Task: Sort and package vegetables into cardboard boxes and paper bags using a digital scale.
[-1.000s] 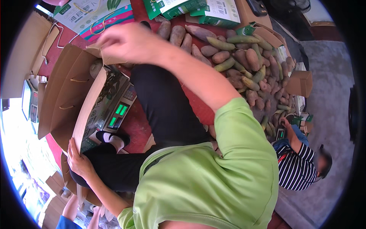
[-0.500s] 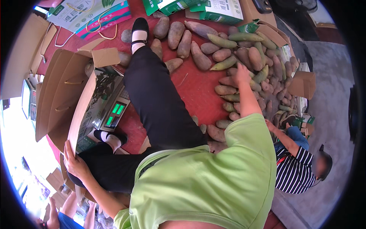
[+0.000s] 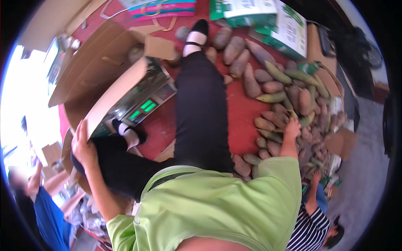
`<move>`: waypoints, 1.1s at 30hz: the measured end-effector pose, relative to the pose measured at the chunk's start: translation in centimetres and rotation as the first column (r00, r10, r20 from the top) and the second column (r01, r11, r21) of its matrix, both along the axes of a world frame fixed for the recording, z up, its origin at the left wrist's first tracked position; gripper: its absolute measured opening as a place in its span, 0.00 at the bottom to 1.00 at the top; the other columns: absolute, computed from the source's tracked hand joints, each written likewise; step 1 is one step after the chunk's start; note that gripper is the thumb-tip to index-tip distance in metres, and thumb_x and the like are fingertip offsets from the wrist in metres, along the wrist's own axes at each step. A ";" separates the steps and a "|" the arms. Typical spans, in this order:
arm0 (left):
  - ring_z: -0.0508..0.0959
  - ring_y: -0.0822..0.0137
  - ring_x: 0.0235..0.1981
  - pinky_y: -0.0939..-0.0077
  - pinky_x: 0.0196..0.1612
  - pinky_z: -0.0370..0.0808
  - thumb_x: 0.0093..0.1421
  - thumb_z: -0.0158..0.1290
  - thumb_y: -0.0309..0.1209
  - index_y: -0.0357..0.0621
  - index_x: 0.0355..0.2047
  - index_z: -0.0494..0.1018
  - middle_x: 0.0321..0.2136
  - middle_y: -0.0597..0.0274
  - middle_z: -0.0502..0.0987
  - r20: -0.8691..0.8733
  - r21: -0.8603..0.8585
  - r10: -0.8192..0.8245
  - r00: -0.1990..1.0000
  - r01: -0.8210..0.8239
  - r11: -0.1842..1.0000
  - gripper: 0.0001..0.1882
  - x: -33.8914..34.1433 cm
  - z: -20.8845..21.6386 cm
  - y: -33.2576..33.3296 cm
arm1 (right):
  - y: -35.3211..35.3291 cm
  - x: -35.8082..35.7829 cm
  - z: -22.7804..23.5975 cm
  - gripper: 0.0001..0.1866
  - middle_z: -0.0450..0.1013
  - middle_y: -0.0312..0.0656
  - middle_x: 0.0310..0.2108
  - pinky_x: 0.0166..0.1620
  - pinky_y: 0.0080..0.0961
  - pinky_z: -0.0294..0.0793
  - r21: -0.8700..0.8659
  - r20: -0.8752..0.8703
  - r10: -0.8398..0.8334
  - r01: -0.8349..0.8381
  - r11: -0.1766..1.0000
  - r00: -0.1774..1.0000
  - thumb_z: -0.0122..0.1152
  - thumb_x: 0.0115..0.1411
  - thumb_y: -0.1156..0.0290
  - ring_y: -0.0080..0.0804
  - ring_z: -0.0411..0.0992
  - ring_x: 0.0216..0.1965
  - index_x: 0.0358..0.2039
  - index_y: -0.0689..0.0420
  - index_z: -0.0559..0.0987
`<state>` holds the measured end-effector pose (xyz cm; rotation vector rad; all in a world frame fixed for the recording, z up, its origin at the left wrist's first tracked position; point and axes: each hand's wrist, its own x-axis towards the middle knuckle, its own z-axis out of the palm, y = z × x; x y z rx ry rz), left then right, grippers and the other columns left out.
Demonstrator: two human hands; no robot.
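My left hand (image 3: 85, 147) grips the near edge of an open cardboard box (image 3: 115, 94), its fingers over the edge. The box stands beside a scale (image 3: 161, 94) with a lit green display, between my legs and the left side. My right hand (image 3: 292, 128) reaches into a heap of brownish tubers (image 3: 305, 100), resembling sweet potatoes, and long green vegetables (image 3: 271, 98). Its fingers are bent together at the tip of one green piece; what they hold, if anything, is hidden.
Green-and-white cartons (image 3: 289, 31) and a striped carrier bag (image 3: 161, 9) lie at the far side. A co-worker in a striped shirt (image 3: 312, 226) is at the lower right; another person in blue (image 3: 52, 219) is at the lower left. Red flooring (image 3: 240, 136) lies under the tubers.
The view has turned, so the scene sits farther right and lower. My right hand has come a little nearer to me within the heap. The left keeps its hold on the box edge.
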<state>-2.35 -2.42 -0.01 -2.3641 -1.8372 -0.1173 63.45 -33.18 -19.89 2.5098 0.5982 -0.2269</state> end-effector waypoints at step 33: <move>0.75 0.60 0.47 0.67 0.50 0.70 0.53 0.46 0.25 0.49 0.45 0.72 0.44 0.62 0.76 -0.010 0.132 -0.076 0.997 0.076 0.988 0.18 -0.4 0.1 0.3 | 39.2 -32.9 25.9 0.17 0.73 0.36 0.40 0.45 0.21 0.71 0.765 -0.244 0.968 0.601 0.230 -0.059 0.61 0.56 0.74 0.22 0.71 0.41 0.47 0.59 0.72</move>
